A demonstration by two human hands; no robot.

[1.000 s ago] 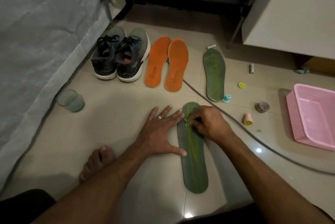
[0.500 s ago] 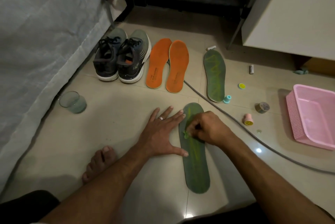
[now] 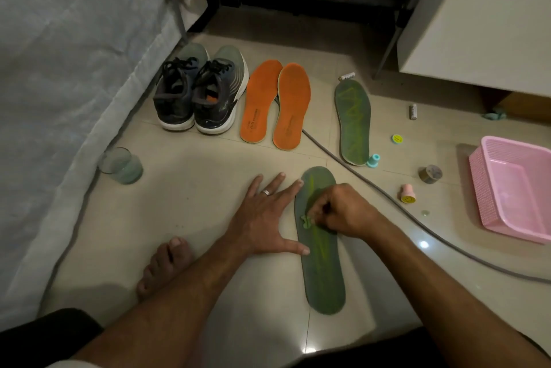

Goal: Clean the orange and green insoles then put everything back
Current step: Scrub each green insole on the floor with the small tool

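Insoles: two orange (image 3: 275, 105), two green (image 3: 320, 248) (floor)

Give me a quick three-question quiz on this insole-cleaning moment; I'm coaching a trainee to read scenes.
1. True or false: the two orange insoles lie side by side, right of the shoes.
2. Multiple choice: the right hand grips a small green lump against which item? A) the near green insole B) the far green insole C) the pink basket
3. Fill in: the left hand lies flat with spread fingers, its thumb tip touching the near green insole's ____ edge.

Key: 1 true; 2 A; 3 left.
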